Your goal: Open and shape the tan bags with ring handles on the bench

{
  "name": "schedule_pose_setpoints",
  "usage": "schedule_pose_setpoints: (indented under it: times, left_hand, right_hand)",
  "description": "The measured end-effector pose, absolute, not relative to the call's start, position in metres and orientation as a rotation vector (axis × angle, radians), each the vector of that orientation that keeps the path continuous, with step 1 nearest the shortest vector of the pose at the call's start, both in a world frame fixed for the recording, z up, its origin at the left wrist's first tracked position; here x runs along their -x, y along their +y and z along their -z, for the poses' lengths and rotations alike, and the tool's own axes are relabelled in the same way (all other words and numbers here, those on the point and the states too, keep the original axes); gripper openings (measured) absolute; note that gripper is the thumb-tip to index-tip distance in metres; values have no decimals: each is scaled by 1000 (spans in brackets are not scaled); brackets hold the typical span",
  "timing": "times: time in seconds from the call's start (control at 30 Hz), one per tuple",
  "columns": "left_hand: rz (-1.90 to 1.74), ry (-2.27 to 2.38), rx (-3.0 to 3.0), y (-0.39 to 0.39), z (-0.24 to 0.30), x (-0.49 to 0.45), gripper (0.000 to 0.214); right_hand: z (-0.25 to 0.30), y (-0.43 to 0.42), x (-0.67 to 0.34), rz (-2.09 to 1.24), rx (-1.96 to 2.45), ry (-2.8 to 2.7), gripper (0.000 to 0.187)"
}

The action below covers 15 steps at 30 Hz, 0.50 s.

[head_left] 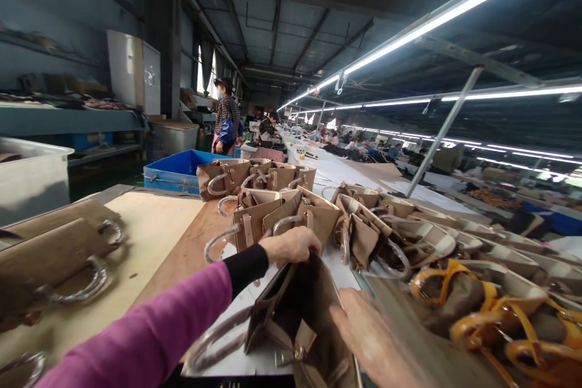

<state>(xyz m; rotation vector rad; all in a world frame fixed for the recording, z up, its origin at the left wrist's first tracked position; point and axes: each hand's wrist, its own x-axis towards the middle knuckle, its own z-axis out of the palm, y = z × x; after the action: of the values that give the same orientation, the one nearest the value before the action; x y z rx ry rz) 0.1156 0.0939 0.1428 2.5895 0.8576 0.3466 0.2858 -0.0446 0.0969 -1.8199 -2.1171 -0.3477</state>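
Note:
Directly in front of me stands an open brown handbag (313, 297), with its dark inside facing up. My left hand (293, 245), at the end of a purple sleeve with a black cuff, grips the bag's far upper edge, its fingertips dipping out of sight at the rim. Against the right rim lies my right hand (368, 324), smeared by motion, so how its fingers are set is unclear. A strap tab with a metal stud (299, 353) shows at the bag's near side. Left of the bag lies its plastic-wrapped handle (218, 339).
Several brown handbags (277, 209) stand close behind, with more in rows to the right. Bags with orange handles (495, 309) lie at the right. Other brown bags (54, 260) lie at the left. Beyond are a blue bin (170, 173) and a standing person (226, 118).

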Motion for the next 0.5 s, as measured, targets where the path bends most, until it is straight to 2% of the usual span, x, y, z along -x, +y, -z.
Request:
schedule_pose_setpoints:
  times: [0.23,0.5]
  left_hand:
    - [-613,961,-2641,50,-140,-128,38]
    - [-628,752,-2750,39,-147,-119,32]
  right_hand:
    - [-91,-41,-296,125,2101,-1957,18]
    - [-106,-21,-289,39,1864,-1848,10]
